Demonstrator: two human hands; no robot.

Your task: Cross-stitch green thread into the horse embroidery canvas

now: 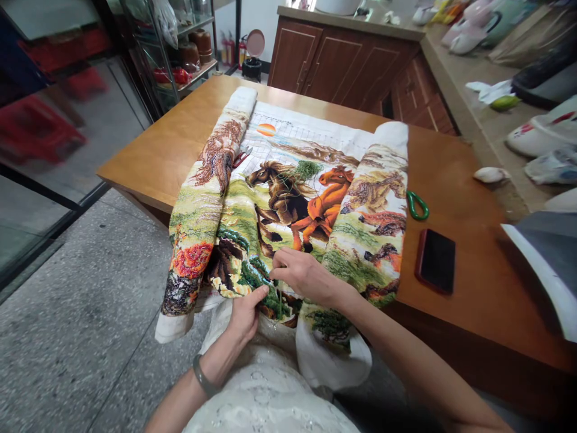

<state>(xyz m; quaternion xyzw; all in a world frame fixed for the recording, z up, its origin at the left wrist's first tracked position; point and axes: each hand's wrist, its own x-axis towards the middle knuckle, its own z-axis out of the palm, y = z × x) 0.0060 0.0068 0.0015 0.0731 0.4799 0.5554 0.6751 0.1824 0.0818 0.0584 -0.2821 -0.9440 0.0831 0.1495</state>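
A large cross-stitch cloth (288,198) with brown and orange horses lies on the wooden table (175,138), both its sides rolled up. My left hand (246,313) pinches the cloth's near edge from below, by the green stitching. My right hand (302,273) rests on top of the cloth with fingers pinched together, apparently on a needle and a thin green thread that hangs down; the needle is too small to make out. A tuft of loose green thread (306,170) lies on the horses.
Green-handled scissors (417,205) and a dark phone in a red case (436,260) lie right of the cloth. Red-handled scissors (241,157) peek from under the left roll. A cluttered counter (478,114) stands to the right, with brown cabinets (342,63) behind the table.
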